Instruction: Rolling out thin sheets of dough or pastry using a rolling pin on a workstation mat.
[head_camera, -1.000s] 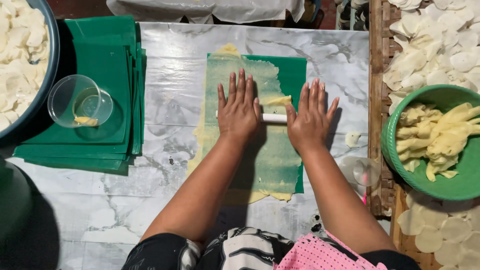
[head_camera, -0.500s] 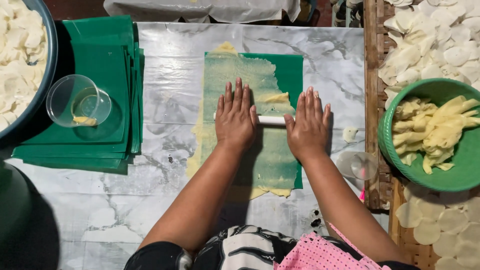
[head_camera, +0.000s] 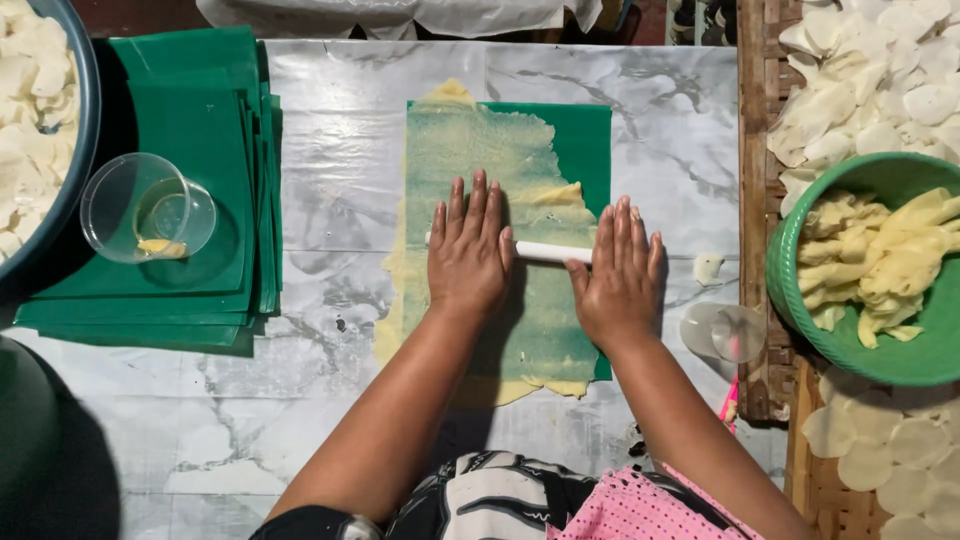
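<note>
Rolling yellow dough (head_camera: 500, 300) flat on a green sheet (head_camera: 585, 140), mid bench (head_camera: 340, 160).
Left hand (head_camera: 468, 250) and right hand (head_camera: 620, 272) lie open, flat on the white roller (head_camera: 550, 251), gripping nothing. Push evenly so the thin dough won't tear.

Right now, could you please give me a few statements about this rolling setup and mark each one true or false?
1. Both the left hand and the right hand lie flat on the white rolling pin. True.
2. The thin dough sheet lies on a green plastic sheet. True.
3. The clear plastic cup stands upright on the marble table. False: it lies on its side on the stack of green sheets.
4. The green bowl is empty. False: it holds pale yellow dough pieces.
</note>
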